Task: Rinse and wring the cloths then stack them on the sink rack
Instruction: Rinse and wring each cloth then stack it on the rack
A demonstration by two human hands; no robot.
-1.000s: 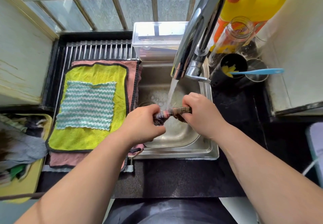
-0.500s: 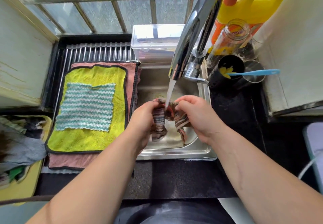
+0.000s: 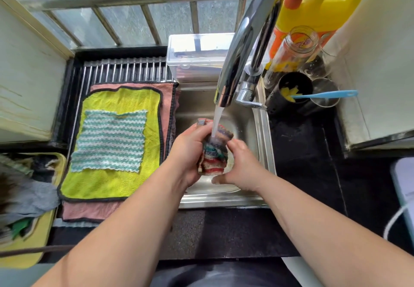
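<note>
A multicoloured striped cloth (image 3: 214,154) is bunched between both hands over the steel sink (image 3: 262,152), right under the running water from the chrome tap (image 3: 244,46). My left hand (image 3: 190,152) grips its left side and my right hand (image 3: 240,168) grips its right side and bottom. On the sink rack (image 3: 125,71) to the left lie three flat cloths stacked: a pink one (image 3: 94,210) underneath, a yellow-green one (image 3: 121,100) on it, and a teal-and-white striped one (image 3: 109,141) on top.
A yellow tray (image 3: 33,248) with grey and green cloths sits at the far left. A clear plastic box (image 3: 197,55) stands behind the sink. A yellow detergent jug (image 3: 318,6), a jar, glasses and a black cup with a blue brush (image 3: 324,95) crowd the right.
The cloth was twisted tight between both fists, then loosened. Now it is bunched upright under the water stream, with both hands closer together around it.
</note>
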